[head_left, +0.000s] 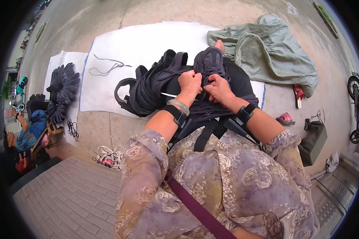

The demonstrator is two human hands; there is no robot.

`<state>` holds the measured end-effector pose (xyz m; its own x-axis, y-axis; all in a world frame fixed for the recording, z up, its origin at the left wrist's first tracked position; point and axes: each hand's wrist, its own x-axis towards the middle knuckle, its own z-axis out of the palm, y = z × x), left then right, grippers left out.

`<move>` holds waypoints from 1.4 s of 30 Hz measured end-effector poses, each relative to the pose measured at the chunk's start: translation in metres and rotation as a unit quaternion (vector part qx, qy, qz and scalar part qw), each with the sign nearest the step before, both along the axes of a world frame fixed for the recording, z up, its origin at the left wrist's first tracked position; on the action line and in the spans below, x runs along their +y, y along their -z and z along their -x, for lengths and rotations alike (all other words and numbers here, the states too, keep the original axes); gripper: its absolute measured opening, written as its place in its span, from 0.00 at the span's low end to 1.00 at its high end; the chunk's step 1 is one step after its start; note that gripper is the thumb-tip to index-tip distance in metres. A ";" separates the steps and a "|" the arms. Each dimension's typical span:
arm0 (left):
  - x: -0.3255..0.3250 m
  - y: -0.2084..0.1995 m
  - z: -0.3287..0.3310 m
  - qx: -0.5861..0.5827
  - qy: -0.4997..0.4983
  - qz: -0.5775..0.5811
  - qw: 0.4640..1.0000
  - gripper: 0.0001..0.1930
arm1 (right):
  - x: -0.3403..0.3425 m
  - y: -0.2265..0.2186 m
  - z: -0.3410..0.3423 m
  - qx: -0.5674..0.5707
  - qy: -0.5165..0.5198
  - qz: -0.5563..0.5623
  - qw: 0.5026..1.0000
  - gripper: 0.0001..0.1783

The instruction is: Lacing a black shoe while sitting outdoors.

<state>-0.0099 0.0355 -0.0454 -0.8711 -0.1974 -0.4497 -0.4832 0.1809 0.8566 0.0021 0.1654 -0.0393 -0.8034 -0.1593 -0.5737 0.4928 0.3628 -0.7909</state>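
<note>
A dark grey shoe upper (210, 63) with lacing lies across my lap, its toe end pointing away from me. My left hand (190, 84) is closed in a pinch at the left edge of its lacing area. From the other side, my right hand (219, 89) pinches the same part, close to the left fingers. What lies right between the fingertips is too small to make out. A thin white strip (169, 95) sticks out to the left from beneath my left hand. Beside it, several dark shoe uppers (147, 85) are heaped at my left.
White sheeting (107, 47) covers the ground ahead, with a loose grey lace (107, 67) on it. Green cloth (267, 47) lies at the right, near red sandals (298, 95). White laces (109, 156) lie at lower left. Another person (32, 127) sits far left beside dark uppers (62, 91).
</note>
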 end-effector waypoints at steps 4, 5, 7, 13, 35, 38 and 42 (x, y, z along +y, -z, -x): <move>0.001 0.002 0.000 0.011 0.007 0.014 1.000 0.11 | -0.002 0.003 0.002 0.025 -0.011 -0.019 0.999 0.24; 0.001 0.002 -0.001 -0.005 0.016 0.015 1.000 0.12 | -0.002 0.004 0.001 0.029 -0.009 -0.021 0.999 0.23; -0.002 0.002 -0.002 -0.021 0.028 0.017 0.999 0.12 | -0.003 0.007 0.000 0.033 -0.004 -0.023 0.999 0.22; -0.005 0.001 -0.003 -0.002 0.048 0.007 0.999 0.13 | -0.007 0.012 -0.013 0.175 -0.108 -0.140 0.968 0.18; -0.010 0.005 0.005 -0.047 0.131 0.013 0.990 0.13 | -0.008 0.008 -0.017 0.242 -0.131 -0.164 0.947 0.14; -0.010 0.004 0.004 -0.051 0.134 0.013 0.990 0.11 | -0.004 0.005 -0.018 0.236 -0.136 -0.141 0.952 0.12; -0.007 0.001 0.002 -0.059 0.121 0.012 0.991 0.11 | 0.017 -0.003 -0.020 0.189 -0.092 -0.005 0.978 0.07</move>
<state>-0.0115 0.0280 -0.0463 -0.8356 -0.0019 -0.5494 -0.5203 0.3238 0.7902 0.0222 0.1829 -0.0367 -0.9166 -0.3171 -0.2436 0.0915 0.4266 -0.8998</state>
